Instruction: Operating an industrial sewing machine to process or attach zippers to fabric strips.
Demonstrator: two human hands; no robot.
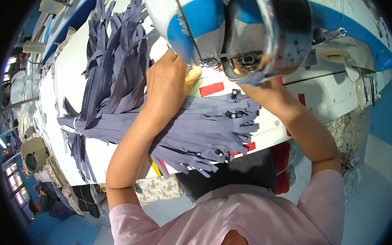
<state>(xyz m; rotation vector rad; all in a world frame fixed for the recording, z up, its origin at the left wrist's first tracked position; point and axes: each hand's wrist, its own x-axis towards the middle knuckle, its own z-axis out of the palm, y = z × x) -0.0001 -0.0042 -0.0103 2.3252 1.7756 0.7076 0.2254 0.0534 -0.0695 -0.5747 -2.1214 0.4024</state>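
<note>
A blue and white sewing machine [199, 22] stands over the white table, and its head covers part of my hands. My left hand [169, 77] is bent at the left of the needle area, thumb and fingers drawn together; what they pinch is hidden. My right hand [262, 94] reaches under the machine's right side, its fingers out of sight behind the shiny round part. A scrap of grey-blue cloth or tape [251, 79] shows just above it. Below my left wrist lies a bundle of grey-blue zippers [196, 122] with black sliders, its ends toward the right.
A second heap of zippers [113, 60] runs up the table's left side. Red tape pieces [212, 89] and a printed ruler strip [276, 126] mark the white tabletop [311, 116]. Further left is a beige machine part [35, 154]; a person [47, 199] sits in the background.
</note>
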